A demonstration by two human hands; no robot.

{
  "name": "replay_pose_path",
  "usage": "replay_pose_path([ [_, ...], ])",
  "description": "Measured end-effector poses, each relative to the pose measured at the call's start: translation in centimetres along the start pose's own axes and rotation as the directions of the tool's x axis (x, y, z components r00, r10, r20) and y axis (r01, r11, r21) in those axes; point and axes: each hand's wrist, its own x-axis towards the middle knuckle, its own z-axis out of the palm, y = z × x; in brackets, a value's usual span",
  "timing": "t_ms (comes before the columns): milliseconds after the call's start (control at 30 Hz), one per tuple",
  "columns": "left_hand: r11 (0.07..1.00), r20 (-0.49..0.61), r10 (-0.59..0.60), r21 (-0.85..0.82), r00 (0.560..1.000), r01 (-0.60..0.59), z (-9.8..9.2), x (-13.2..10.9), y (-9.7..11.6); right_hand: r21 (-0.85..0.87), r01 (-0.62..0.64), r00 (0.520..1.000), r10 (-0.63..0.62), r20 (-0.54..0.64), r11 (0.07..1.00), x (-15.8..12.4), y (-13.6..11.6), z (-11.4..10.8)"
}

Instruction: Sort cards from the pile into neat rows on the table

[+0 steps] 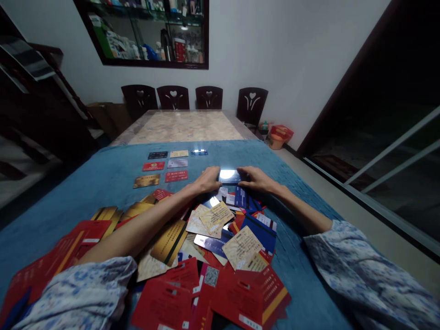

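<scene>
A glossy dark blue plastic card (229,180), or a small stack of them, is held level at the far edge of a card pile, with bright light glaring off its top. My left hand (208,179) grips its left end and my right hand (255,178) its right end, fingers closed. Below my hands spreads the loose, overlapping pile, with beige patterned cards (242,247), blue cards (260,233), gold cards (169,242) and large red cards (237,293). My left forearm crosses over the pile and hides part of it.
Beyond my left hand, cards lie singly in short rows: a black card (158,155), a silver card (178,163), a brown-gold card (146,180) and several others. A blue cloth (295,256) covers the near tabletop. Dark chairs (209,97) stand behind the table's bare far end (185,126).
</scene>
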Motion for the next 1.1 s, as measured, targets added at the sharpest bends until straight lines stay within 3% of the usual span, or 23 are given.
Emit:
replay_pose_path([
  [467, 0.99, 0.035, -0.069, 0.124, 0.997, 0.064, -1.1, 0.4, -1.7, -0.118, -0.061, 0.993, 0.072, 0.091, 0.991, 3.6, -0.7, 0.4],
  [1100, 0.967, -0.008, -0.146, 0.21, 0.989, 0.144, -3.6, 1.5, -5.0, -0.21, -0.01, 0.987, 0.043, 0.153, 0.978, 9.7, -2.0, 0.8],
])
